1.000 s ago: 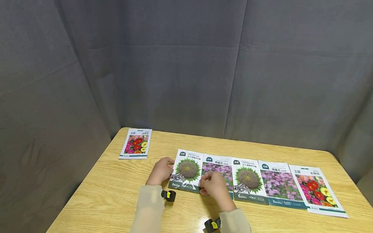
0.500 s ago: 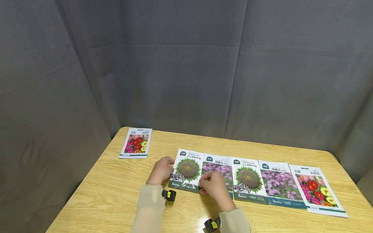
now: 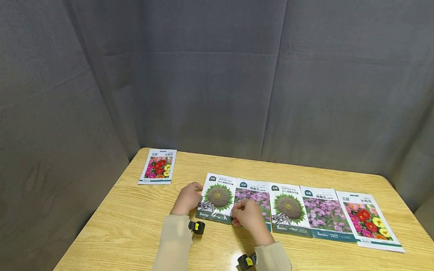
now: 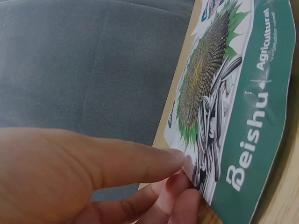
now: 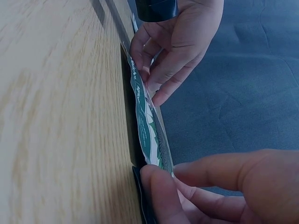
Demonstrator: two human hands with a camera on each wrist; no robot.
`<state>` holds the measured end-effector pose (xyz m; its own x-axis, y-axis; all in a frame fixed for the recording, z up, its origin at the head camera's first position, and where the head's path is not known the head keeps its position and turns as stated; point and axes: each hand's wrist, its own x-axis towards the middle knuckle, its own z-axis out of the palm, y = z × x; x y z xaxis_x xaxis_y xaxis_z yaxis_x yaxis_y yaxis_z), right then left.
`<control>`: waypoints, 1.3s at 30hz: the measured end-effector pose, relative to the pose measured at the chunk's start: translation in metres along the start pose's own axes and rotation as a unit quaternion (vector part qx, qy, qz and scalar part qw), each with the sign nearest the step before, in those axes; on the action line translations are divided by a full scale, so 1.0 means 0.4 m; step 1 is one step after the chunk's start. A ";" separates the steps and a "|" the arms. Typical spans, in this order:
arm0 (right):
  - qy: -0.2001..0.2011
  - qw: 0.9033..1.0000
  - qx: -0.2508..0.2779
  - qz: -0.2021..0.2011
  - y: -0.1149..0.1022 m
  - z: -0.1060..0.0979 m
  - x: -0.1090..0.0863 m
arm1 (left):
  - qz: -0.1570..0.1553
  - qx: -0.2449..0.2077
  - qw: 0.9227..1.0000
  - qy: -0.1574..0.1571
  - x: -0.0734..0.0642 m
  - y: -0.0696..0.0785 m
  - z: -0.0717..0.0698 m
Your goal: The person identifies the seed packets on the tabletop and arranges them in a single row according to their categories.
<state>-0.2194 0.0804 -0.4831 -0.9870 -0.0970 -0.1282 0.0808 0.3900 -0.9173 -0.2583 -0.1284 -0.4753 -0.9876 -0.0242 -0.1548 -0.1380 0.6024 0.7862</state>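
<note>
A sunflower seed packet (image 3: 218,197), white with a green bottom band, lies at the left end of a row of packets. My left hand (image 3: 187,197) pinches its left edge; in the left wrist view the thumb (image 4: 163,164) is over the edge with curled fingers beneath. On the opposite side my right hand (image 3: 249,216) pinches the lower right edge between thumb and fingertips. The right wrist view shows the packet (image 5: 148,126) seen edge-on, its bottom edge slightly above the wood. A pink-flower seed packet (image 3: 259,187) adjoins it, partly covered by the right hand.
Further right in the row come a second sunflower packet (image 3: 289,207), another pink-flower packet (image 3: 327,214) and a mixed-colour flower packet (image 3: 369,222). A similar mixed-colour packet (image 3: 157,167) lies alone at the table's back left corner. Grey curtain (image 3: 210,82) hangs behind the wooden table (image 3: 118,233).
</note>
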 end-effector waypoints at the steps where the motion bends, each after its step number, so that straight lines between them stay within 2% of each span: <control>1: 0.000 1.000 0.000 -0.002 -0.001 0.001 0.000 | 0.000 0.000 1.000 0.000 0.000 0.000 0.000; 19: -0.001 1.000 -0.005 -0.020 -0.005 0.000 -0.002 | -0.001 -0.006 1.000 0.003 -0.002 0.002 -0.001; 25: 0.004 0.999 -0.014 -0.040 -0.016 -0.001 -0.011 | 0.000 0.004 1.000 0.010 -0.005 0.007 -0.001; 32: -0.003 0.997 -0.017 -0.072 -0.029 0.012 -0.012 | 0.025 0.036 0.998 0.034 -0.004 0.002 -0.017; 39: -0.004 0.993 -0.015 -0.114 -0.042 0.040 0.009 | 0.064 0.085 0.991 0.078 -0.014 -0.024 -0.063</control>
<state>-0.2222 0.0590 -0.4742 -0.9778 -0.1942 0.0784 -0.1493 0.3842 -0.9111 -0.2533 -0.1544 -0.4669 -0.9975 -0.0543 0.0447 -0.0094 0.7335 0.6796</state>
